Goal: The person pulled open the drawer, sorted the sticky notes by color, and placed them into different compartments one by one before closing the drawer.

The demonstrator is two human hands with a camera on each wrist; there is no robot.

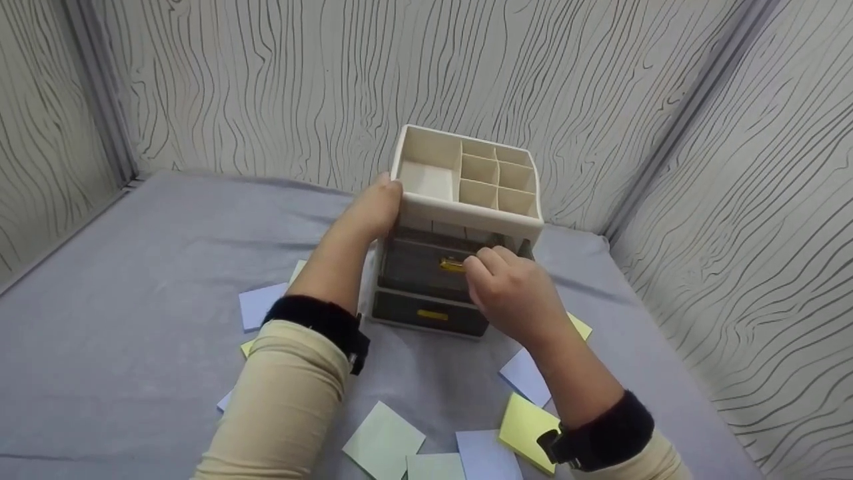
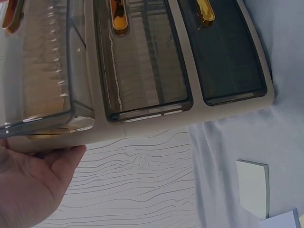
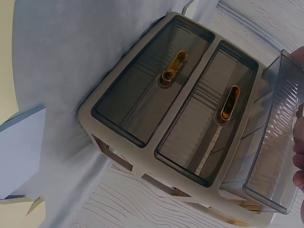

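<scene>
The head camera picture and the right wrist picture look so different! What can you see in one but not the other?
Only the head view shows the top compartments, the left hand holding the organizer's side, and many sticky notes. Only the right wrist view shows the top drawer pulled out, seen close. Both show the organizer and gold handles.
</scene>
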